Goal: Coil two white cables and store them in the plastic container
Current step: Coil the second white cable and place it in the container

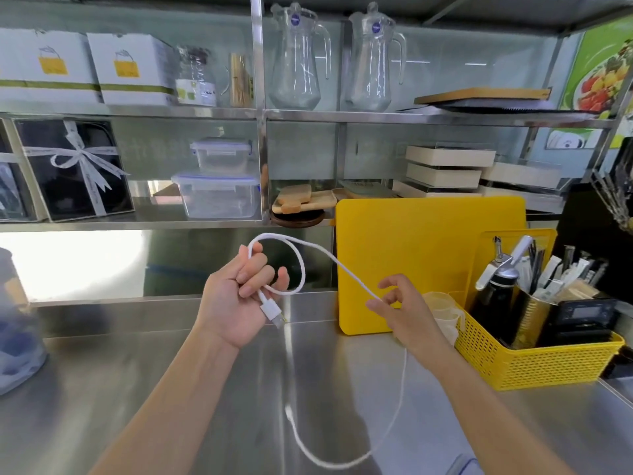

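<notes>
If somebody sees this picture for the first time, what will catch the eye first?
First the white cable, stretched in mid-air above the steel counter: the left hand holds a loop of it with the USB plug hanging down, and the right hand pinches it further along. Next comes the bright yellow cutting board, standing upright behind the hands, with the yellow basket at its right.

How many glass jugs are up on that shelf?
2. The left jug stands on the top shelf, just right of its metal post; the right jug stands beside it. I see none hidden.
</notes>
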`<state>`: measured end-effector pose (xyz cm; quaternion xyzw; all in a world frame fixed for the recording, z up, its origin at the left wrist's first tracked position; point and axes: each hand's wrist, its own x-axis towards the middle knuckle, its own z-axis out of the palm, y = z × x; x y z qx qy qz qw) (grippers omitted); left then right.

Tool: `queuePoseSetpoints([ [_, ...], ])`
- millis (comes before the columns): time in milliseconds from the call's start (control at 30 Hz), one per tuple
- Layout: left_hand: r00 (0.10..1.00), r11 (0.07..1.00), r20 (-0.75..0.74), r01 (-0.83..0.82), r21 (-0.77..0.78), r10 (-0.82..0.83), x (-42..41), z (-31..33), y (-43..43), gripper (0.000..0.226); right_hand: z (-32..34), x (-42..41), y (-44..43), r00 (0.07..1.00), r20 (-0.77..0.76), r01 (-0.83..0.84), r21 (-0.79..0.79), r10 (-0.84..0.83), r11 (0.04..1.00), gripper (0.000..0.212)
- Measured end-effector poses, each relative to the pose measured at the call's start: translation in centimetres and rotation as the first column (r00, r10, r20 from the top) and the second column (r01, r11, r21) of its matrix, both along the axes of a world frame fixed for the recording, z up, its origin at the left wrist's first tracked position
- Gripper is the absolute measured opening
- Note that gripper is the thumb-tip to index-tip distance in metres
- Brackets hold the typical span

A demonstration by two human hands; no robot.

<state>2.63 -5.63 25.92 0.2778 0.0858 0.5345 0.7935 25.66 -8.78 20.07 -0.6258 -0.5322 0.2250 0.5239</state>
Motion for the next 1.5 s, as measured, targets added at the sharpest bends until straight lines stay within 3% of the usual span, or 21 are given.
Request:
queuePoseSetpoints([
  [67,0.999,0.999,0.039,-0.021,-0.024,0.022,-0.5,-0.2,0.4,0.029,-0.5,0.1,-0.3,0.998,-0.063,0.024,0.074,-0.019,0.997,0.019],
  [133,0.998,0.998,0.051,-0.045,-0.032,0.046,-0.8,-0.3,0.6,0.029,-0.6,0.1,-0.7,0.998,-0.022,0.063,0.103,-0.061,0.993,0.018],
  [233,0.997,0.996,-0.001,-0.082,-0.025,0.082,-0.5,-0.3,0.8,0.027,-0.5,-0.2,-1.0,0.946,0.316,0.06,0.055,-0.075,0.997,0.009],
  [300,0.991,0.995,-0.079,-0.104,0.005,0.104,0.0,-0.3,0.8,0.026,0.1,-0.9,-1.4,0.82,0.572,-0.024,-0.006,0.023,1.0,0.008],
  [367,0.971,0.99,-0.197,-0.128,0.059,0.138,0.5,-0.3,0.8,0.026,1.3,-2.0,-2.1,0.706,0.695,-0.121,-0.069,0.134,0.99,0.014],
  [500,0.876,0.979,-0.445,-0.127,0.16,0.186,1.5,-0.9,0.5,0.027,3.6,-3.8,-3.9,0.576,0.792,-0.291,-0.033,0.203,0.956,0.018],
  [633,0.743,0.963,-0.637,-0.039,0.267,0.206,2.7,-2.0,-0.4,0.027,4.7,-4.9,-4.5,0.525,0.828,-0.381,0.022,0.197,0.924,0.019],
  [767,0.596,0.936,-0.779,0.124,0.33,0.196,3.2,-2.8,-1.4,0.026,5.0,-5.1,-4.2,0.559,0.814,-0.325,0.039,0.158,0.945,0.031],
  [867,0.541,0.889,-0.822,0.269,0.369,0.177,3.6,-2.7,-2.1,0.032,5.0,-5.0,-3.9,0.58,0.8,-0.285,0.021,0.155,0.958,0.024],
  [967,0.591,0.902,-0.807,0.346,0.258,0.004,3.8,-2.3,-2.1,0.036,5.1,-4.8,-3.7,0.646,0.748,-0.257,0.024,0.154,0.966,0.031],
  [1033,0.614,0.896,-0.784,0.394,0.202,-0.093,3.5,-2.3,-2.0,0.033,5.2,-4.5,-3.6,0.637,0.764,-0.256,0.084,0.103,0.963,0.042],
  [1133,0.648,0.89,-0.744,0.423,0.172,-0.164,3.3,-2.5,-2.2,0.031,5.5,-3.8,-3.3,0.671,0.737,-0.253,0.129,0.078,0.959,0.034],
  [1367,0.782,0.885,-0.541,0.445,0.136,-0.31,2.3,-2.6,-2.2,0.022,5.0,-1.9,-2.0,0.875,0.422,-0.345,0.197,0.238,0.918,0.012],
  [1500,0.846,0.89,-0.409,0.431,0.146,-0.343,1.1,-2.4,-2.1,0.02,3.6,-0.4,-1.4,0.915,0.329,-0.322,0.25,0.232,0.913,0.031],
])
